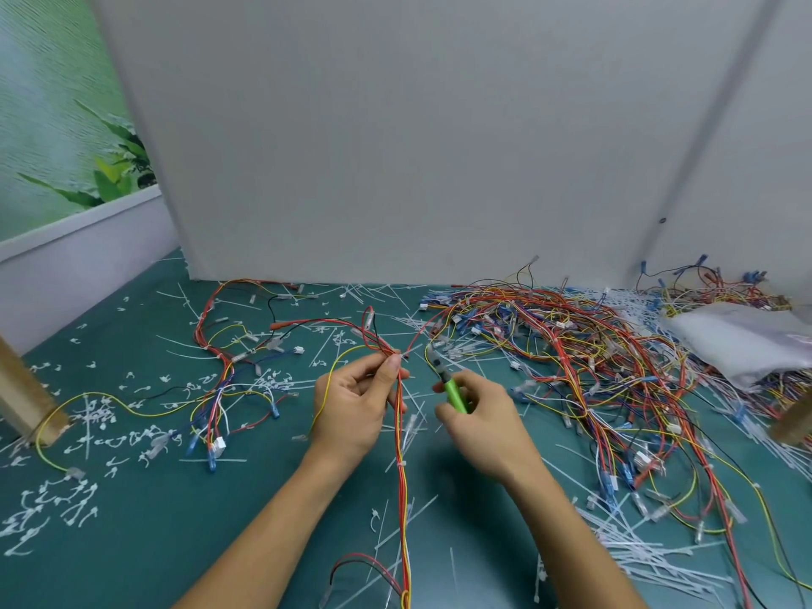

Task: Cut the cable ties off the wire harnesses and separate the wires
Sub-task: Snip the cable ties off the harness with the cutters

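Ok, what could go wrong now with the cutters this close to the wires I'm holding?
The cutters in the right hand point toward the wire bundle pinched by the left hand: the blades could nick insulation or a fingertip instead of a tie. A red wire arcs from it into the harness pile, so pulling might snag.

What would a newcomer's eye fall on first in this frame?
A big multicoloured heap of wire harnesses sprawls over the right of the green mat. At centre, the left hand pinches a red-and-yellow harness while the right hand holds green-handled cutters beside it. White cut cable ties litter the mat, thickest at left and lower right.
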Demonstrator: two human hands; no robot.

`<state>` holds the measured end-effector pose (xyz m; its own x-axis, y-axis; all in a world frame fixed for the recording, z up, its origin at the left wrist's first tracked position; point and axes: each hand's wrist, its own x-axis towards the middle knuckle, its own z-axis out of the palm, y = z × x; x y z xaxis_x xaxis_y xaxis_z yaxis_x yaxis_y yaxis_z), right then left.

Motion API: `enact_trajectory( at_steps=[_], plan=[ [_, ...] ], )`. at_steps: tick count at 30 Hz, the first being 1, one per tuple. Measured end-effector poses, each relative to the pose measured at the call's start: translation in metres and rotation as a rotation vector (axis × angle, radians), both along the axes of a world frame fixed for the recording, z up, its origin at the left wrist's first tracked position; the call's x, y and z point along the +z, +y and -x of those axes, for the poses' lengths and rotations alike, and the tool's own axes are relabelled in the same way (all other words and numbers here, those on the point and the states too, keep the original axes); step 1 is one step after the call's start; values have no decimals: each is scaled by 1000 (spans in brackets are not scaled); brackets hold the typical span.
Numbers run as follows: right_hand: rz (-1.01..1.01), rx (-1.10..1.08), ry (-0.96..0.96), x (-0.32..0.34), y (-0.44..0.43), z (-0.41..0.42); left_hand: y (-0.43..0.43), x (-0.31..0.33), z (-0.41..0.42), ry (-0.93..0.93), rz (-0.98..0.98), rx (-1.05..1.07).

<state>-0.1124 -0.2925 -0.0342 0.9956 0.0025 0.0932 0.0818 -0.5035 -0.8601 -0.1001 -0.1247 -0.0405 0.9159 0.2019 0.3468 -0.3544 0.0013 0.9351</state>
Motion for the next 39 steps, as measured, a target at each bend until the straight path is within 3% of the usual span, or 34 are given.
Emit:
enact_trajectory(
  at_steps=[3, 14, 19, 24, 27, 31, 39],
  plan=[
    [112, 47, -36, -4, 5, 4, 2, 0, -1, 14, 8, 22],
    [36, 3, -90, 1, 7, 5, 0, 1, 2, 13, -47, 19],
    [-165, 57, 64, 3, 14, 7, -1, 2, 3, 4, -77, 5],
    [-556, -53, 127, 10, 9, 3, -1, 1, 5, 8, -82, -10],
    [-254, -109, 4, 8, 0, 0, -2, 2, 5, 10, -67, -2],
    [147, 11, 25, 0, 2, 4, -2, 4, 6, 9, -50, 12],
    [156, 63, -68, 2, 3, 6, -2, 6, 6, 23, -29, 42]
  ],
)
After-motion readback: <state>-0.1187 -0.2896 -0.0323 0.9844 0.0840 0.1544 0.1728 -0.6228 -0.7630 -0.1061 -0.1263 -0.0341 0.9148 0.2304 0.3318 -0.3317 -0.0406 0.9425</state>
